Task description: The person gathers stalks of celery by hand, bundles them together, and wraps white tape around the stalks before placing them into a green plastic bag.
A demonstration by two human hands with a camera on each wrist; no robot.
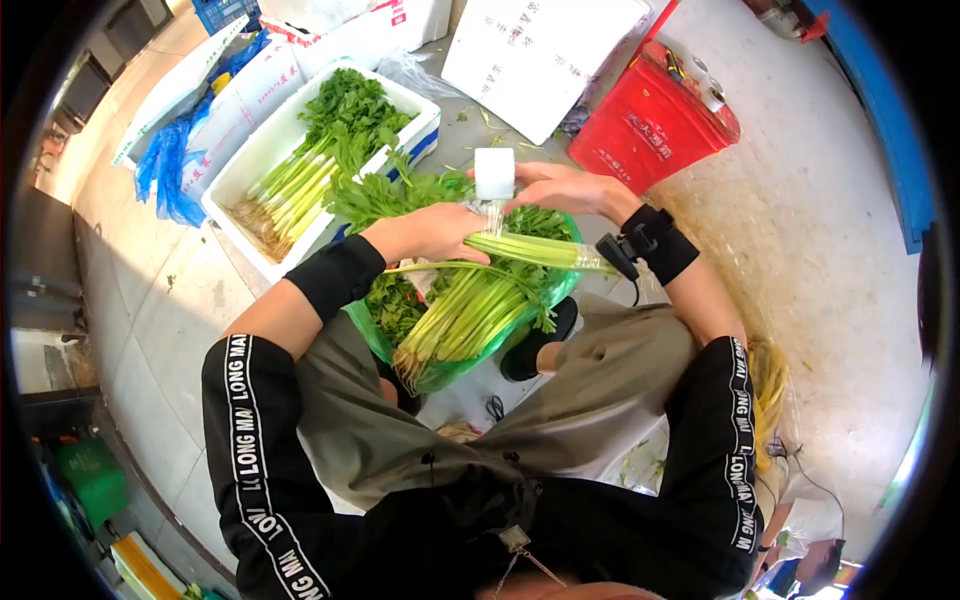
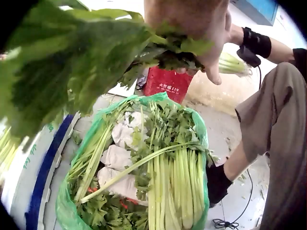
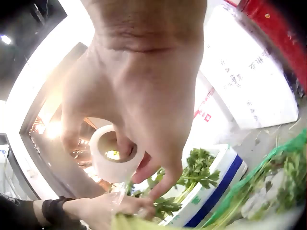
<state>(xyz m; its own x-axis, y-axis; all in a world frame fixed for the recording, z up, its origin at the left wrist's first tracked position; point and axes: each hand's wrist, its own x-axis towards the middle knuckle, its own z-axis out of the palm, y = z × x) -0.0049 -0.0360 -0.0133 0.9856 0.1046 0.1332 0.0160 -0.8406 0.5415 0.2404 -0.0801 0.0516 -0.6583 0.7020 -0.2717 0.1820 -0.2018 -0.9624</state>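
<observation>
My left hand [image 1: 437, 233] grips a bundle of celery [image 1: 545, 250], its pale stalks pointing right and its leaves spreading left. Clear film is wrapped around the stalks. Just above the bundle, my right hand [image 1: 565, 188] holds a roll of clear film [image 1: 495, 172], and a stretched strip runs from the roll down to the celery. In the right wrist view, fingers reach into the hollow core of the roll [image 3: 100, 163]. Below both hands, a green plastic bag [image 2: 62, 206] contains more celery [image 2: 177, 187] and some pale wrapped bundles [image 2: 117, 158].
A white foam box [image 1: 232, 185] of celery stands at the left, with blue plastic [image 1: 170, 165] beside it. Behind are a white foam lid [image 1: 540, 60] and a red bin [image 1: 650, 125]. My knees flank the bag; a cable [image 2: 225, 223] lies on the floor.
</observation>
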